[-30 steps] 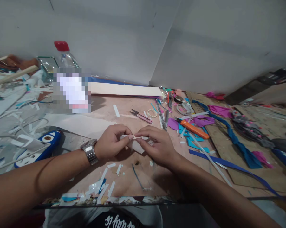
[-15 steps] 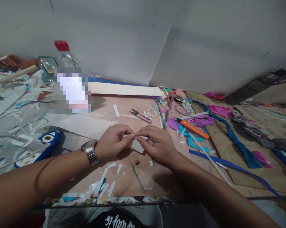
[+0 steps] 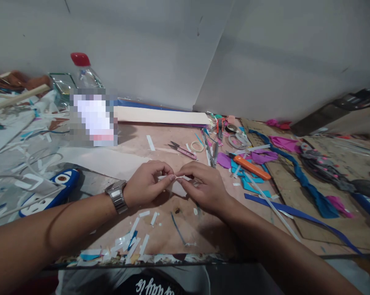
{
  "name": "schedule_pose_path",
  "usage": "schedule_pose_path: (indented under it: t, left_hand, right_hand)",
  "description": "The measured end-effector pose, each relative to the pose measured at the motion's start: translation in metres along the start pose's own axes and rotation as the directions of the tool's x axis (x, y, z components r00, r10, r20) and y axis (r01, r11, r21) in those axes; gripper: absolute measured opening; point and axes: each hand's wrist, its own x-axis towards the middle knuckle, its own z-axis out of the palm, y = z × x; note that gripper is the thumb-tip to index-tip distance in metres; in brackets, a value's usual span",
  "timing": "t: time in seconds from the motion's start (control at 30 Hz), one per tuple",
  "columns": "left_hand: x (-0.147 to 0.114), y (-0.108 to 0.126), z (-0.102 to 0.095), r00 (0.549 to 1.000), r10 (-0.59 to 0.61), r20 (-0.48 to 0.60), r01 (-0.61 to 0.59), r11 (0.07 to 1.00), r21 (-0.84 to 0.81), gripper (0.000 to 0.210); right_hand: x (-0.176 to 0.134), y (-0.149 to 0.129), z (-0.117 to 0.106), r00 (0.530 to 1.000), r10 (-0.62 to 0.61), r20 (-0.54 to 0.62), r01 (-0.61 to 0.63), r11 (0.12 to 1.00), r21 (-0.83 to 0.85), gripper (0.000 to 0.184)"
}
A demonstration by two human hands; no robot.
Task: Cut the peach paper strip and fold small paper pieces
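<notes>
Two hands (image 3: 149, 180) (image 3: 205, 186), fingertips pinched, hold white paper (image 3: 178, 189).

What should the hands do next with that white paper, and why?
Perhaps ease the right hand slightly outward along the paper, pinching as it goes. Both hands appear to pinch it close together, so the left hand could steady it, and the paper runs on into the right hand's grip.

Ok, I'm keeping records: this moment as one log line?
left hand: pinching thin white paper piece | right hand: same | pink-handled metal snips: beyond hands
</notes>
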Motion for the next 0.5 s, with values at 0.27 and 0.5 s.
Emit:
schedule_pose_path:
  t: [0.27, 0.5]
  left_hand:
    - [0.0001, 0.0, -0.0014, 0.999, 0.028, 0.046, -0.03, 0.999, 0.029, 0.023]
    - [0.0006, 0.0002, -0.0001, 0.999, 0.026, 0.029, -0.027, 0.999, 0.04, 0.019]
  right_hand:
    - [0.001, 0.0, -0.0002, 0.999, -0.014, 0.031, 0.014, 1.0, 0.014, 0.011]
    - [0.0, 0.0004, -0.0004, 0.999, -0.031, 0.037, 0.031, 0.999, -0.016, 0.009]
